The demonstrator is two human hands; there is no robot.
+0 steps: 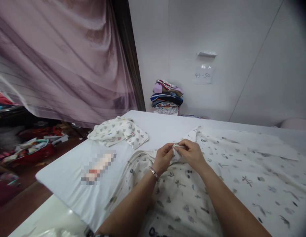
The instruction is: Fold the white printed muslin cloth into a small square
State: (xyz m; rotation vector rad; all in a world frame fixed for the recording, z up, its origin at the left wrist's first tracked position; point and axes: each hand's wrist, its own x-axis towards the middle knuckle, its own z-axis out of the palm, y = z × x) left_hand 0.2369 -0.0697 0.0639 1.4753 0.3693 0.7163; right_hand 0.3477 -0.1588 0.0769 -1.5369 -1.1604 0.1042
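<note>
A large white cloth with small printed motifs (pixel 182 197) spreads over the near part of the table and on to the right. My left hand (pixel 165 158), with a silver band at its wrist, pinches the cloth's edge. Right beside it, my right hand (pixel 191 153) pinches the same edge, fingertips almost touching those of the left. A small bunched bit of the cloth shows between the two hands. What the fingertips press on exactly is too small to make out.
A crumpled white printed garment (pixel 118 131) lies on the white-covered table (pixel 157 123). Left of my hands is a pixelated, blurred-out object (pixel 98 168). Folded clothes (pixel 167 97) are stacked by the wall. A pink curtain (pixel 76 59) hangs at left, with cluttered fabrics (pixel 31 149) below.
</note>
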